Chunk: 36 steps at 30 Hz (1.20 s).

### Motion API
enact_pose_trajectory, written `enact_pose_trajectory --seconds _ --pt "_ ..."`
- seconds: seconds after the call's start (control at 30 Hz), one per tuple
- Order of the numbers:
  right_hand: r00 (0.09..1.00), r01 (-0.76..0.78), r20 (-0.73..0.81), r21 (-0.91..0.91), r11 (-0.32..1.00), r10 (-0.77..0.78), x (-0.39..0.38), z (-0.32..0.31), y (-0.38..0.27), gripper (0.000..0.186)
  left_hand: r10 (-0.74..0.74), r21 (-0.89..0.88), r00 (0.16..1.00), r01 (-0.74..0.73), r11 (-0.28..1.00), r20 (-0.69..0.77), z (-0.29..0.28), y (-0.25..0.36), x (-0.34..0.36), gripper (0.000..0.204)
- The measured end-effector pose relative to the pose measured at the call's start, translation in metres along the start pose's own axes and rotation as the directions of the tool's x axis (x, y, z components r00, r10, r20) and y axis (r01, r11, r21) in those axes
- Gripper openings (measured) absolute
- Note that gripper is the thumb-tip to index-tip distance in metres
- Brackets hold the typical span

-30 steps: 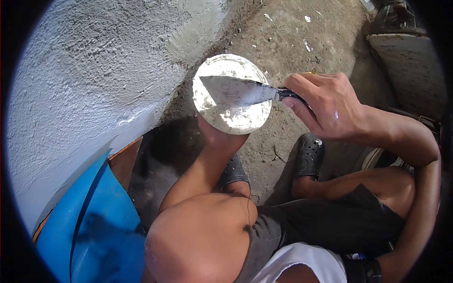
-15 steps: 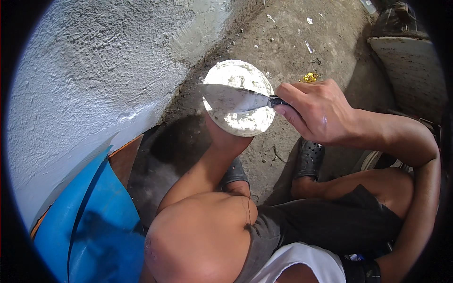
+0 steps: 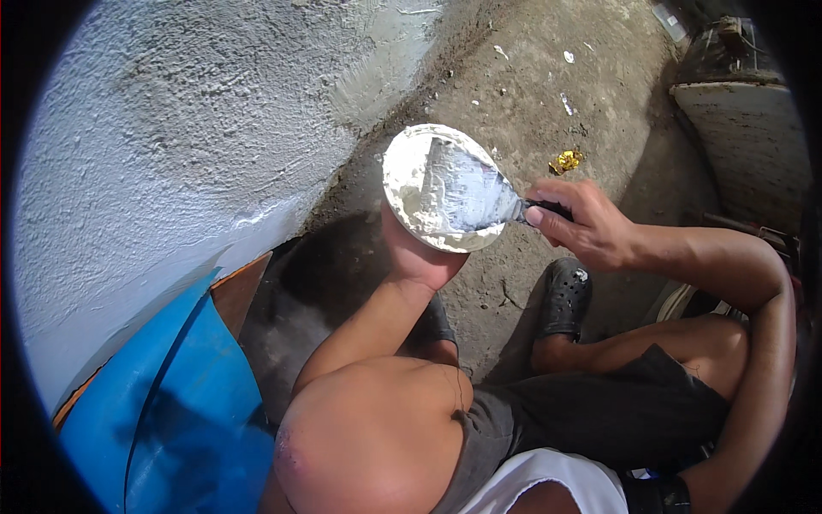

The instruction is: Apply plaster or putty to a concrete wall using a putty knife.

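My left hand [image 3: 421, 253] grips a round tub [image 3: 445, 244] from below and holds it up, tilted; most of its fingers are hidden under the tub. White paste [image 3: 408, 171] clings to the tub's rim and inside. In my right hand [image 3: 586, 224] is the black handle of a putty knife [image 3: 471, 190], with fingers and thumb wrapped round it. The wide, paste-smeared blade lies flat across the tub's mouth, its broad edge toward the left.
A rough grey-white wall [image 3: 223, 111] rises at the left, with a blue plastic sheet [image 3: 184, 403] below it. Crumpled yellow foil [image 3: 566, 162] and white scraps lie on the dirt floor [image 3: 522, 94]. A large pale container [image 3: 741, 137] stands at the far right.
The putty knife has turned so its blade face shows broadly over the tub. The tub is tilted more and has shifted slightly right and down in view.
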State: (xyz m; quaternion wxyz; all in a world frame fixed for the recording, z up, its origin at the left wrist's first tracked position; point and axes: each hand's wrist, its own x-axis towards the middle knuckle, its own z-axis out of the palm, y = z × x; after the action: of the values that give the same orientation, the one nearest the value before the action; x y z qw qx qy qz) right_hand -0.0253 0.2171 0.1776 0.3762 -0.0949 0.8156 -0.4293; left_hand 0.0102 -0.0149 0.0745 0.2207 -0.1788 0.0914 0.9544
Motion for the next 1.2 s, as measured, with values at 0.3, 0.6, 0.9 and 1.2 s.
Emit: enact_pose_trajectory --seconds 0.3,0.6,0.9,1.2 --pt "0.995 0.104 -0.017 0.158 0.982 -0.103 0.001 0.001 0.000 0.032 -0.035 -0.022 0.999 0.035 0.999 -0.013 0.003 0.009 -0.006 0.070" --pt "1.000 0.002 0.023 0.330 0.944 -0.011 0.001 -0.008 0.019 0.030 -0.162 -0.001 0.982 0.162 0.987 -0.102 -0.040 0.014 -0.028 0.081" --pt "0.908 0.287 -0.212 -0.312 0.906 -0.361 0.037 -0.036 0.069 0.032 -0.229 -0.016 0.933 0.234 0.972 -0.276 -0.082 0.007 -0.062 0.080" --pt "0.808 0.144 -0.250 -0.794 0.590 -0.533 0.128 -0.097 0.099 0.013 -0.249 0.035 0.921 0.272 0.962 -0.300 -0.131 0.020 -0.080 0.067"
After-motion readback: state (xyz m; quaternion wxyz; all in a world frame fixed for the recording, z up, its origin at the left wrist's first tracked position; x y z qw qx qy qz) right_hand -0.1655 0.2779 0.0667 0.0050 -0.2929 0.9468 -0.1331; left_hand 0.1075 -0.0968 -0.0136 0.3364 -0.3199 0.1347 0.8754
